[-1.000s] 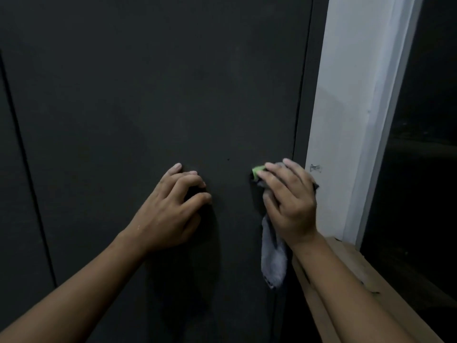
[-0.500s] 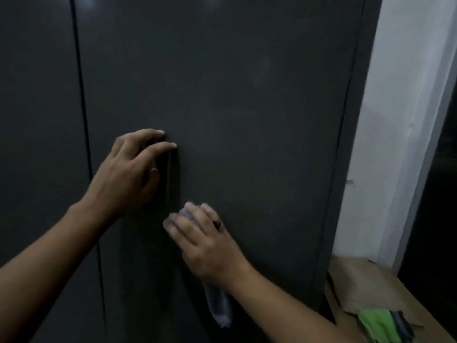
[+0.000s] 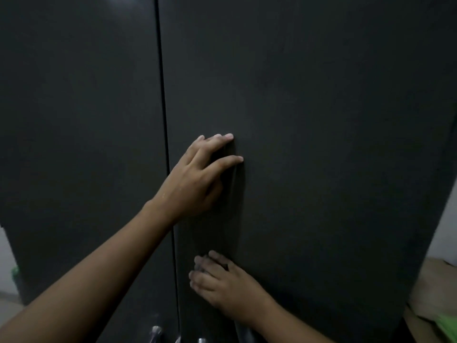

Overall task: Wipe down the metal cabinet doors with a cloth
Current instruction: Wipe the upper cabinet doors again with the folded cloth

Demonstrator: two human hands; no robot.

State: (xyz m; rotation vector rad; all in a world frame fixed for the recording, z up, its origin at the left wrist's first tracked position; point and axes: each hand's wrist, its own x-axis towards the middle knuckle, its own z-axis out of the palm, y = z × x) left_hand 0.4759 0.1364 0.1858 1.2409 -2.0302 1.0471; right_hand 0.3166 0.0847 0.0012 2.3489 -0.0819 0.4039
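Two dark metal cabinet doors fill the view, the left door (image 3: 86,144) and the right door (image 3: 321,120), with a vertical seam between them. My left hand (image 3: 197,177) rests on the right door just beside the seam, fingertips arched against the metal. Below it my right hand (image 3: 222,285) presses a grey cloth (image 3: 243,330) flat on the same door. Most of the cloth is hidden under the palm; a strip hangs down below the wrist.
Shiny metal handles (image 3: 155,332) show at the bottom by the seam. A white wall (image 3: 445,231) borders the cabinet on the right, with a brown board (image 3: 430,288) and a green cloth (image 3: 447,325) beside it. Something green (image 3: 14,271) stands low at the far left.
My right hand has slid the cloth left and down across the right door, from its right edge to near the seam. My left hand has stayed on the door.
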